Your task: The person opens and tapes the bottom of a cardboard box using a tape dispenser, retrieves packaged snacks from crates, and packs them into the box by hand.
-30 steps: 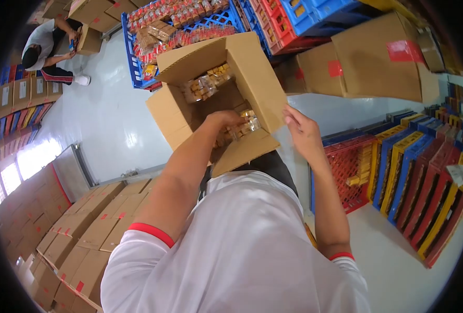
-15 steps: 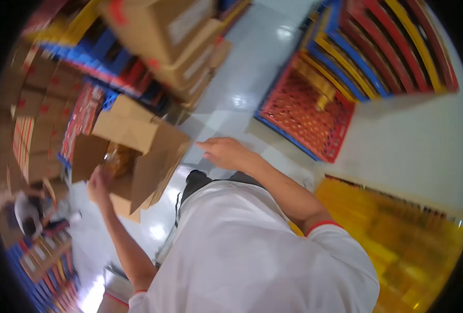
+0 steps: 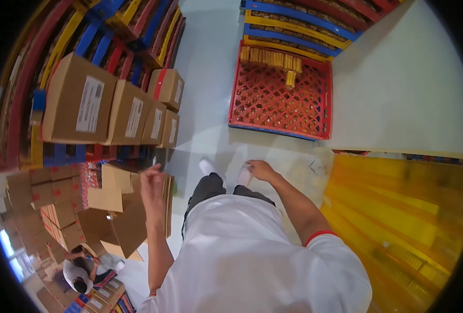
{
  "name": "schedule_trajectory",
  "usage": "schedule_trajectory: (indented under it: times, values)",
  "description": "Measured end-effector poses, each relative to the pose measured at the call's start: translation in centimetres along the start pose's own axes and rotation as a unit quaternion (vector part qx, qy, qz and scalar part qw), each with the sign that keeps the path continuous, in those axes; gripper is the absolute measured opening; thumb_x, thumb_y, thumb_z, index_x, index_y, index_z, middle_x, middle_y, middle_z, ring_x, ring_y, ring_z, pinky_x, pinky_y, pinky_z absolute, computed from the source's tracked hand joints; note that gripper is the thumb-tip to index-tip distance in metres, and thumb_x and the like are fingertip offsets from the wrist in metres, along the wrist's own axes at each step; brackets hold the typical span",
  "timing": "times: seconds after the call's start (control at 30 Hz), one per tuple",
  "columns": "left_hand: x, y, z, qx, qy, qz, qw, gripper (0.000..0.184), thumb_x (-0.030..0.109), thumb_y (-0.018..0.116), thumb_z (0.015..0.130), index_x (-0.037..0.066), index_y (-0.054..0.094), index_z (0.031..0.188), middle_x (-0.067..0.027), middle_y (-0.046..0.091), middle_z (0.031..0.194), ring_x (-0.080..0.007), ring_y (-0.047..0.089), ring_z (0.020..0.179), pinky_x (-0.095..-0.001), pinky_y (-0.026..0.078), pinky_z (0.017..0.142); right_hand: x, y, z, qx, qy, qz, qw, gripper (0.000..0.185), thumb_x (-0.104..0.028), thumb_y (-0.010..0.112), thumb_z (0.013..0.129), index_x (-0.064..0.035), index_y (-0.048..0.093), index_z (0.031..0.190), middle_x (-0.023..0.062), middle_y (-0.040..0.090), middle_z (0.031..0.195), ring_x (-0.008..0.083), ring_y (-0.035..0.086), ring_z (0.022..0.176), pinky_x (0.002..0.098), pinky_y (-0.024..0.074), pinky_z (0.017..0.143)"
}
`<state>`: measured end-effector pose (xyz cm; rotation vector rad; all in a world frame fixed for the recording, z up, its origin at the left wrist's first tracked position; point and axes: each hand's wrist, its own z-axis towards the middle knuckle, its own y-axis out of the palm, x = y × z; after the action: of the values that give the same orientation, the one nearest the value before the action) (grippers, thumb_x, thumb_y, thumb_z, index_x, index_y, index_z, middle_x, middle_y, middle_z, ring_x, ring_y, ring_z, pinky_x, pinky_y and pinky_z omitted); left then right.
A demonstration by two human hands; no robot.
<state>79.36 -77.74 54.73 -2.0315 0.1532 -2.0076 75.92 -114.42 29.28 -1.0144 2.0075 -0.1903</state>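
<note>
My left hand (image 3: pixel 152 188) is raised in front of the open cardboard box (image 3: pixel 124 221), its fingers apart and nothing visible in them. The box stands at my left with its flaps up; the inside is mostly hidden. My right hand (image 3: pixel 261 170) hangs above the floor near my feet, fingers loosely bent and apart, holding nothing that I can see. Beyond it, a red plastic crate (image 3: pixel 278 107) rests on a blue one. Small golden packets (image 3: pixel 270 58) line its far side, with a few more packets (image 3: pixel 291 79) sitting just in front.
Labelled cartons (image 3: pixel 88 107) stand in a row at the left. Stacked coloured crates (image 3: pixel 299 23) rise behind the red crate. A yellow translucent curtain (image 3: pixel 393 219) hangs at the right, blurred. Another person (image 3: pixel 77 274) sits at lower left near more cartons.
My view has turned, so the red crate appears further left and the box lower. My left hand has come away from the box opening. My right hand is lower, its finger no longer pointing left.
</note>
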Motion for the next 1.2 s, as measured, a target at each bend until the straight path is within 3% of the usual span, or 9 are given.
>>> schedule_trajectory:
  times: [0.13,0.23,0.37,0.43,0.53,0.67,0.83,0.97,1.2]
  values:
    - [0.5,5.4,4.9,-0.116,-0.059,0.079,0.988,0.029,0.014,0.059,0.105,0.005,0.062,0.132,-0.0143,0.065,0.129,-0.0216,0.067,0.111,-0.0356,0.053,0.091,14.0,1.5,-3.3,0.116,0.243,0.001,0.963,0.047,-0.032,0.06,0.093,-0.0075,0.069,0.132,0.0195,0.067,0.134,0.037,0.062,0.126,0.0435,0.0486,0.108]
    - [-3.4,9.4,10.0,-0.299,-0.088,0.18,0.933,0.033,0.015,0.062,0.102,0.007,0.062,0.134,-0.0148,0.067,0.129,-0.0303,0.069,0.112,-0.0395,0.055,0.089,16.2,-0.8,-7.0,0.081,0.266,0.016,0.96,0.047,-0.032,0.06,0.094,-0.0076,0.068,0.133,0.0195,0.067,0.135,0.0371,0.062,0.126,0.0439,0.0487,0.108]
    - [-4.6,19.4,16.7,-0.4,-0.096,0.193,0.891,0.034,0.019,0.063,0.104,0.006,0.061,0.135,-0.0134,0.068,0.124,-0.0251,0.068,0.11,-0.037,0.054,0.092,15.7,-5.7,-9.2,0.099,0.295,0.088,0.946,0.047,-0.033,0.06,0.096,-0.0091,0.066,0.135,0.0196,0.07,0.128,0.0382,0.064,0.121,0.045,0.0494,0.107]
    - [-5.7,24.9,19.7,-0.476,0.018,0.213,0.853,0.035,0.022,0.063,0.103,0.005,0.062,0.135,-0.0173,0.068,0.125,-0.029,0.069,0.109,-0.0381,0.054,0.092,16.2,-7.5,-8.5,0.13,0.32,0.142,0.928,0.045,-0.032,0.061,0.096,-0.0099,0.067,0.135,0.0197,0.072,0.124,0.0384,0.066,0.118,0.0449,0.0506,0.104]
    - [-5.8,33.2,24.3,-0.558,0.025,0.239,0.794,0.04,0.025,0.064,0.101,0.007,0.061,0.137,-0.0174,0.065,0.134,-0.0339,0.068,0.113,-0.0422,0.054,0.094,18.2,-9.5,-5.8,0.25,0.274,0.208,0.905,0.043,-0.026,0.064,0.097,-0.0071,0.066,0.136,0.0121,0.075,0.091,0.0264,0.07,0.088,0.0367,0.0546,0.086]
    - [-9.1,43.4,28.7,-0.549,0.031,0.255,0.795,0.039,0.026,0.064,0.103,0.002,0.061,0.134,-0.0165,0.069,0.124,-0.0282,0.069,0.111,-0.0383,0.054,0.095,21.3,-13.9,-0.2,0.246,0.227,0.213,0.918,0.043,-0.027,0.063,0.097,-0.0078,0.066,0.135,0.0128,0.074,0.09,0.0258,0.069,0.088,0.0369,0.0546,0.086]
    - [-16.7,53.6,31.0,-0.419,-0.198,0.138,0.875,0.045,0.028,0.063,0.102,0.003,0.058,0.139,-0.0168,0.07,0.126,-0.0288,0.068,0.115,-0.0393,0.053,0.099,32.4,-17.9,10.2,0.131,0.161,0.064,0.976,0.04,-0.031,0.065,0.096,-0.0081,0.067,0.129,0.0195,0.075,0.103,0.0393,0.069,0.105,0.0473,0.054,0.094]
    - [-20.3,61.4,32.3,-0.382,-0.234,0.121,0.886,0.045,0.03,0.063,0.102,0.002,0.059,0.136,-0.0175,0.071,0.121,-0.0279,0.068,0.111,-0.0398,0.053,0.095,38.4,-27.6,18.7,0.065,0.131,0.029,0.989,0.034,-0.028,0.057,0.1,-0.0106,0.062,0.129,0.0211,0.073,0.106,0.0393,0.07,0.102,0.0525,0.0538,0.088]
    - [-32.3,77.0,38.1,-0.388,-0.174,0.204,0.882,0.051,0.034,0.063,0.1,0.002,0.057,0.139,-0.0231,0.068,0.125,-0.0337,0.069,0.111,-0.0435,0.054,0.094,44.2,-41.7,28.8,0.194,0.133,0.137,0.962,0.042,-0.024,0.054,0.104,-0.0149,0.056,0.146,0.0186,0.072,0.112,0.0317,0.07,0.111,0.0473,0.0525,0.093]
